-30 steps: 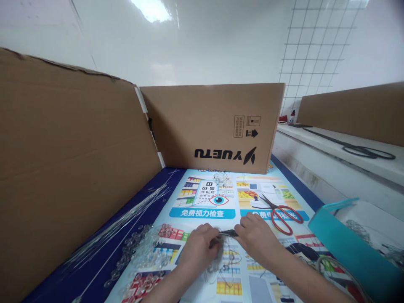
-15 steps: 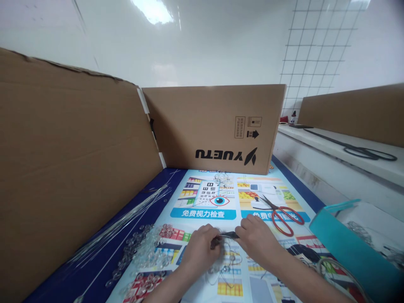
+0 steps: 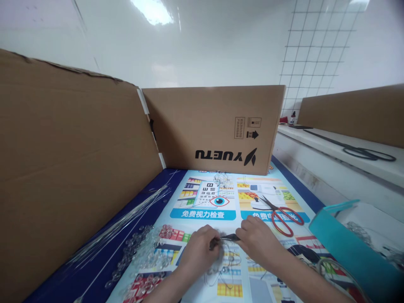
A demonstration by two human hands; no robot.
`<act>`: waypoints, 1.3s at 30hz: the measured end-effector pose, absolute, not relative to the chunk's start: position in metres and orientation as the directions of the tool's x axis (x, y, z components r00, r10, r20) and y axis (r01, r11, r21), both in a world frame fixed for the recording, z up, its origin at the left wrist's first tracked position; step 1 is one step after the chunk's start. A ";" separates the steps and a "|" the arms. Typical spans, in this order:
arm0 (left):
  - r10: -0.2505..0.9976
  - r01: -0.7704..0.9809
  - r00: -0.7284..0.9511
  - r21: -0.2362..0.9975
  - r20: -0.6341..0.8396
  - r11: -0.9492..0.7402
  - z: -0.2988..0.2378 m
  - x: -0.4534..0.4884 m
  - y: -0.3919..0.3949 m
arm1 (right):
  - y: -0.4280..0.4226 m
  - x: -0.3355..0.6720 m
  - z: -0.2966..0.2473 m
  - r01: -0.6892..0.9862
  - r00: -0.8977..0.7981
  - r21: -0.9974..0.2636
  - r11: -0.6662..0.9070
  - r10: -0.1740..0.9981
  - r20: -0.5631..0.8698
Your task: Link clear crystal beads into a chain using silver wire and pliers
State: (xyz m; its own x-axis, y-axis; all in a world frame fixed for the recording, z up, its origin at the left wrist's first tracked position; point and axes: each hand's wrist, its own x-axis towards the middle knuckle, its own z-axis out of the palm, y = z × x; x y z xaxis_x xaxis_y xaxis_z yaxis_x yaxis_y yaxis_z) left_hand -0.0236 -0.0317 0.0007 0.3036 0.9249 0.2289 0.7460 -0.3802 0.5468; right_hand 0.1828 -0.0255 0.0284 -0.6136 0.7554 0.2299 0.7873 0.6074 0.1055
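My right hand [image 3: 259, 240] is closed round a pair of pliers [image 3: 232, 237], whose dark, narrow jaws point toward my left hand. My left hand [image 3: 201, 250] is curled shut on a small dark tool [image 3: 214, 243]; its kind is mostly hidden by the fingers. The two tools meet or nearly meet between my hands. Below them, thin wire loops with clear beads [image 3: 224, 269] hang or lie over the printed sheet; where the wire is gripped I cannot see. To the left of my left hand spreads a pile of clear beads [image 3: 153, 252].
Red-handled scissors [image 3: 285, 216] lie open beyond my right hand. Straight wires [image 3: 126, 223] stretch along the left side. A tangle of wire [image 3: 221, 179] sits near the cardboard box [image 3: 214, 126]. At right stands a teal box [image 3: 350, 248] with wire pieces, beside a wire coil [image 3: 334, 265].
The tools between my hands have shifted and tilted slightly, and the wire loops below moved a little. Both hands stay closed in nearly the same place.
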 end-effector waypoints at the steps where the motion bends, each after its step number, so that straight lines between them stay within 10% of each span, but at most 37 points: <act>1: 0.925 0.746 0.304 0.547 0.229 -0.381 0.000 -0.024 -0.031 | -0.026 0.183 0.029 0.786 -0.616 0.108 0.609 0.754 0.229; 39: 0.916 0.644 0.288 0.651 0.281 -0.402 0.005 -0.024 -0.033 | -0.023 0.178 0.027 0.783 -0.618 0.102 0.613 0.751 0.233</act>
